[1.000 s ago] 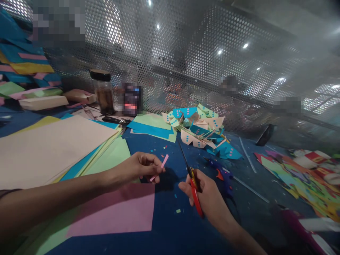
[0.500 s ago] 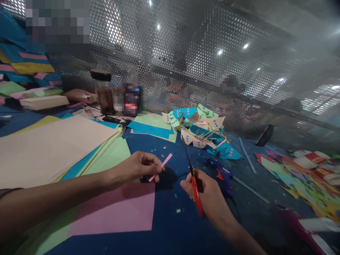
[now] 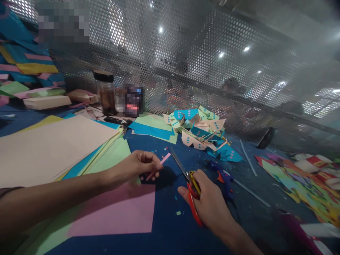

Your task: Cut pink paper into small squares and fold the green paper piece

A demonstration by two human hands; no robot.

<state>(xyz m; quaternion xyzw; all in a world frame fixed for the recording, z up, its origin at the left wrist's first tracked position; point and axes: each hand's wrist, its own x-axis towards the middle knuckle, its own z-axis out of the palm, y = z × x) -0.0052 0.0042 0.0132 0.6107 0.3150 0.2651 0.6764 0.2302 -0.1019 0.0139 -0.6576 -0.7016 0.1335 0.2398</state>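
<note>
Between the thumb and fingers of my left hand (image 3: pixel 147 165) is a narrow pink paper strip (image 3: pixel 165 159), its free end slanting up to the right. My right hand (image 3: pixel 209 198) grips scissors (image 3: pixel 193 202) with red and yellow handles, their blades pointing up and left close to the strip's tip but apart from it. A pink paper sheet (image 3: pixel 119 212) lies on the blue table below my left wrist. Tiny paper scraps (image 3: pixel 178 213) are scattered between and beyond the hands.
Folded paper boats (image 3: pixel 202 131) are heaped at the back. A blue glue gun (image 3: pixel 223 177) lies right of my right hand. Stacked paper sheets (image 3: pixel 53 145) cover the left side; a lidded bottle (image 3: pixel 106 94) stands behind them. Colourful paper pieces (image 3: pixel 297 180) lie far right.
The scissors have turned leftward, bringing their blades nearer the pink strip, and their handles now show more fully. My left hand has barely moved, still pinching the strip.
</note>
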